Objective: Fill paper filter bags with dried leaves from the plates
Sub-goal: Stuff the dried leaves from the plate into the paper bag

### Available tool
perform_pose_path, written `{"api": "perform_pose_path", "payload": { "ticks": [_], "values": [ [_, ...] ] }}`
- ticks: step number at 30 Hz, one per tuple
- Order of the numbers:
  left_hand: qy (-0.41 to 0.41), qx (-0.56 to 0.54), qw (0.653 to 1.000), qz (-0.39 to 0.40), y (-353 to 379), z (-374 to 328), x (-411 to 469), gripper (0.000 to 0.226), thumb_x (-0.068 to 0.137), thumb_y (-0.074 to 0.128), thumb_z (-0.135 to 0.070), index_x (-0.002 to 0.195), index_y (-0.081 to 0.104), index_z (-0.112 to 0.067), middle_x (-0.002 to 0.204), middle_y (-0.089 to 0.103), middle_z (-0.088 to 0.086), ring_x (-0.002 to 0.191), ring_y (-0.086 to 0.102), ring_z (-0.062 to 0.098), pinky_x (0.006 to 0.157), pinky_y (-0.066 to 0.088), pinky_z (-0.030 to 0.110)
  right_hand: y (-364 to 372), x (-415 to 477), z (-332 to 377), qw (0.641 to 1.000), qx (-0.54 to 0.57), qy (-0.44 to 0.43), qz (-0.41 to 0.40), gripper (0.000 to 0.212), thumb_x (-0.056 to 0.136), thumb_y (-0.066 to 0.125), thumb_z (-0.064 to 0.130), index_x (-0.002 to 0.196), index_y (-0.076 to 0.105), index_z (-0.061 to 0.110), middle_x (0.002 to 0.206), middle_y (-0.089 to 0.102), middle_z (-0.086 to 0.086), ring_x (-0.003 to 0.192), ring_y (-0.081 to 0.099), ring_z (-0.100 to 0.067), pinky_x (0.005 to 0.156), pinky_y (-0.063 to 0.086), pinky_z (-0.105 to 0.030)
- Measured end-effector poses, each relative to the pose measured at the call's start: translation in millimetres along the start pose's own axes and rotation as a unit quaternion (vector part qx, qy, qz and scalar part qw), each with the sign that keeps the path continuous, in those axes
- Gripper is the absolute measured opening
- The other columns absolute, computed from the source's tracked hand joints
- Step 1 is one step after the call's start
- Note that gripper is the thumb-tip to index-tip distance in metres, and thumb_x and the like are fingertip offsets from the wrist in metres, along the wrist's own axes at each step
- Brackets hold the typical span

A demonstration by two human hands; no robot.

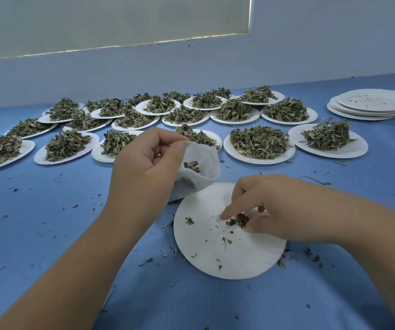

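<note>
My left hand pinches the rim of a white paper filter bag and holds it open above the table; some dried leaves lie inside it. Just below and to the right sits a nearly bare white paper plate with a few leaf crumbs. My right hand is over that plate, its fingertips pinching a small clump of dried leaves.
Several paper plates heaped with dried leaves fill the blue table behind my hands, from far left to right. A stack of used plates stands at the back right. Loose leaf bits are scattered around. A pale wall runs along the back.
</note>
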State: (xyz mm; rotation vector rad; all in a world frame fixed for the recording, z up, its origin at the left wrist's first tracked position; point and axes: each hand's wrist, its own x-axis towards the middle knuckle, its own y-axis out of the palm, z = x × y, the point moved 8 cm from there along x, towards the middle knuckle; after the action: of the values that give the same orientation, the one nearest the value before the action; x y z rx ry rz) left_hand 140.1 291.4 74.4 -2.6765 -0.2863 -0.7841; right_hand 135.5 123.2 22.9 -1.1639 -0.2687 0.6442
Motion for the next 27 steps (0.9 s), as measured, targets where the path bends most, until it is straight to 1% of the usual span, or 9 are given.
{"api": "perform_pose_path", "payload": {
  "ticks": [3, 5, 8, 10, 13, 18, 20, 27],
  "values": [
    [0.0, -0.002, 1.0, 0.002, 0, 0, 0, 0.022, 0.094, 0.059, -0.019, 0.082, 0.068, -0.035, 0.057, 0.052, -0.014, 0.047, 0.038, 0.003, 0.046, 0.034, 0.013, 4, 4, 4, 0.999, -0.048, -0.01, 0.006, 0.038, 0.094, 0.058, 0.018, 0.119, 0.062, 0.047, 0.102, 0.047, 0.026, 0.079, 0.043, 0.01, 0.069, 0.033, -0.005],
    [0.001, -0.002, 1.0, 0.003, 0, -1, 0, 0.022, 0.094, 0.059, -0.019, 0.083, 0.068, -0.035, 0.057, 0.052, -0.014, 0.046, 0.038, 0.003, 0.046, 0.034, 0.013, 5, 6, 5, 0.998, -0.061, -0.011, 0.004, 0.035, 0.095, 0.057, 0.019, 0.119, 0.064, 0.044, 0.105, 0.049, 0.023, 0.079, 0.044, 0.006, 0.069, 0.034, -0.007],
    [-0.002, 0.001, 1.0, -0.001, -1, 0, 0, 0.02, 0.094, 0.059, -0.019, 0.083, 0.068, -0.033, 0.057, 0.052, -0.017, 0.046, 0.04, 0.001, 0.046, 0.034, 0.01, 3, 6, 8, 0.997, -0.072, -0.014, -0.007, 0.029, 0.095, 0.057, 0.023, 0.115, 0.068, 0.041, 0.106, 0.054, 0.021, 0.09, 0.051, 0.001, 0.075, 0.039, -0.014],
    [-0.004, 0.001, 1.0, 0.0, -1, 0, 0, 0.019, 0.094, 0.059, -0.019, 0.084, 0.068, -0.033, 0.057, 0.052, -0.017, 0.045, 0.039, 0.002, 0.046, 0.033, 0.011, 4, 5, 10, 0.996, -0.089, -0.016, -0.007, 0.027, 0.096, 0.056, 0.024, 0.114, 0.07, 0.039, 0.11, 0.057, 0.02, 0.097, 0.052, 0.0, 0.079, 0.04, -0.015],
    [-0.005, 0.001, 1.0, 0.002, 0, 0, 0, 0.02, 0.094, 0.059, -0.019, 0.084, 0.068, -0.034, 0.058, 0.053, -0.016, 0.046, 0.039, 0.002, 0.046, 0.034, 0.011, 5, 5, 12, 0.993, -0.117, -0.017, -0.009, 0.027, 0.097, 0.053, 0.024, 0.113, 0.07, 0.037, 0.113, 0.058, 0.017, 0.099, 0.053, -0.002, 0.084, 0.043, -0.02],
    [-0.011, -0.003, 1.0, -0.001, 2, -1, -2, 0.019, 0.094, 0.06, -0.018, 0.084, 0.068, -0.031, 0.058, 0.054, -0.018, 0.047, 0.042, 0.0, 0.047, 0.034, 0.009, 2, 2, 16, 0.992, -0.123, -0.02, -0.035, 0.029, 0.094, 0.05, 0.02, 0.108, 0.072, 0.034, 0.108, 0.064, 0.014, 0.095, 0.058, -0.005, 0.083, 0.048, -0.026],
    [-0.015, -0.004, 1.0, 0.001, 2, -1, -2, 0.018, 0.094, 0.059, -0.018, 0.085, 0.069, -0.03, 0.058, 0.053, -0.017, 0.048, 0.04, 0.001, 0.047, 0.034, 0.01, 0, 1, 18, 0.991, -0.126, -0.023, -0.046, 0.031, 0.092, 0.049, 0.018, 0.105, 0.073, 0.034, 0.105, 0.065, 0.014, 0.094, 0.059, -0.005, 0.082, 0.05, -0.027],
    [-0.01, 0.001, 1.0, 0.007, 5, -4, -4, 0.023, 0.093, 0.06, -0.017, 0.081, 0.068, -0.034, 0.058, 0.054, -0.017, 0.049, 0.041, 0.001, 0.048, 0.035, 0.01, 1, 3, 18, 0.99, -0.128, -0.021, -0.062, 0.027, 0.088, 0.049, 0.019, 0.097, 0.072, 0.03, 0.096, 0.066, 0.01, 0.091, 0.06, -0.011, 0.08, 0.052, -0.031]
  ]
}}
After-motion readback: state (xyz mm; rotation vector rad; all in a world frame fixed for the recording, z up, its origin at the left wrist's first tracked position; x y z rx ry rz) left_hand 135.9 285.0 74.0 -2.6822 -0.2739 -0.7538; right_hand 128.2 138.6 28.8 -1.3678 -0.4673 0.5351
